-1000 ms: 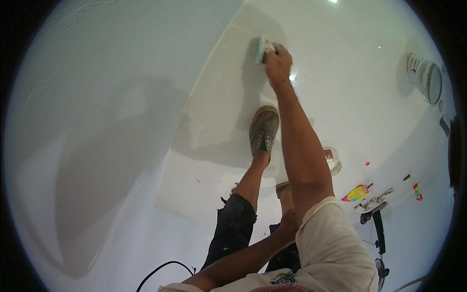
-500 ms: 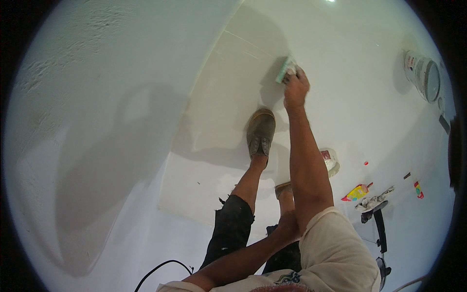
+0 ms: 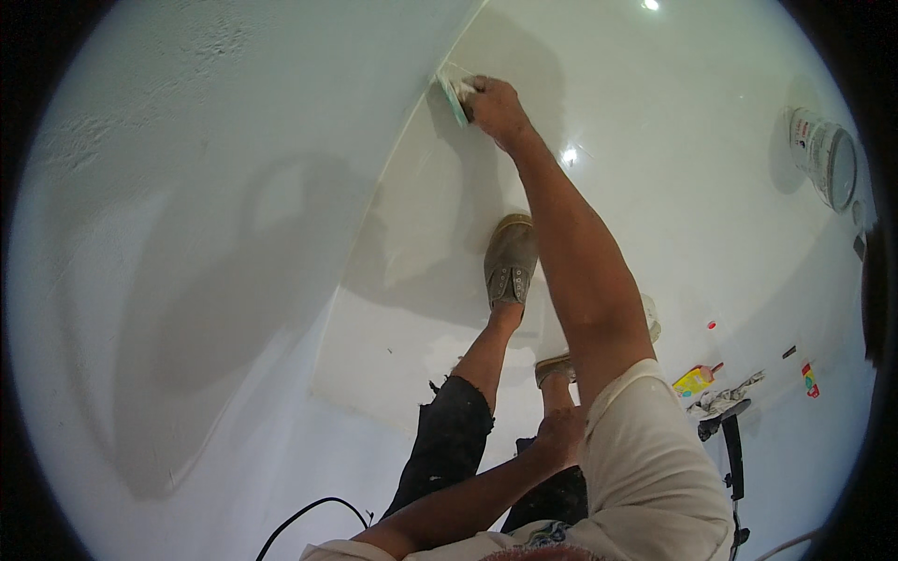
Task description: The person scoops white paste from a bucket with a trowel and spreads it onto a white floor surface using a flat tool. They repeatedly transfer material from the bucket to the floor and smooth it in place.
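My right hand (image 3: 498, 110) is reached far forward, its fingers closed round a hand float (image 3: 454, 99) with a pale green face and a whitish handle. The float is tilted, its far end at the line where the pale tile floor (image 3: 524, 47) meets the white wall (image 3: 253, 122). Thin whitish lines run over the floor beside it. Back by my right knee, my left hand (image 3: 561, 435) rests against the leg; its fingers are mostly hidden.
A white bucket (image 3: 823, 157) lies or stands at the far right. Nearer on that side are a yellow-and-red packet (image 3: 694, 381), a crumpled cloth (image 3: 725, 399) and a long black tool (image 3: 734, 458). A black cable (image 3: 309, 512) curves at lower left. My brown shoe (image 3: 511, 257) is planted mid-floor.
My right hand has swept the float left and forward, from mid-floor to the foot of the wall. The float has turned in the hand's path. My left hand stays by the knee.
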Available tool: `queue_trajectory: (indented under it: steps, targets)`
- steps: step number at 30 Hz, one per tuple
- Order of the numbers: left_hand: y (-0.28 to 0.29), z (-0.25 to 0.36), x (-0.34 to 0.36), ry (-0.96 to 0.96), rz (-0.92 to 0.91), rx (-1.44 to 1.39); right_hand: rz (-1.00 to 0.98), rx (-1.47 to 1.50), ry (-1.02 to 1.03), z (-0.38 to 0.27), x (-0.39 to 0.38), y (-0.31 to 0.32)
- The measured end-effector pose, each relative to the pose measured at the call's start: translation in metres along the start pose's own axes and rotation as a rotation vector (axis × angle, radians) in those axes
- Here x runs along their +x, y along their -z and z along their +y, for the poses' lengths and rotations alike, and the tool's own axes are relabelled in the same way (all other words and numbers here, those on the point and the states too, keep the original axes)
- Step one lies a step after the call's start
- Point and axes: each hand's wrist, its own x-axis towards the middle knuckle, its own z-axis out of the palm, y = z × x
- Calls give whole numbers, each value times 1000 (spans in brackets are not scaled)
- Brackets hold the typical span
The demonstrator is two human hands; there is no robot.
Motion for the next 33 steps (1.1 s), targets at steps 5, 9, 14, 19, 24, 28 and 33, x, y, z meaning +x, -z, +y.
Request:
queue_trajectory:
  steps: [5,9,14,19,24,28,33]
  targets:
    - [-3,1,-1,-66,13,41,263,256,85,35,-72,32]
    - [-74,-39,5,31,238,-529,444,315,21,39,-81,7]
    - [-130,-54,14,207,298,-1085,400,-158,207,44,-18,-17]
    - [-179,-72,27,332,487,-1442,229,-453,243,38,-39,-53]
    - [-199,-90,42,36,341,-1383,187,62,174,10,22,4]
    - [-147,-57,27,85,373,-1186,49,-271,177,3,5,-29]
    - [-121,-51,24,64,249,-931,49,-262,151,10,-9,-19]
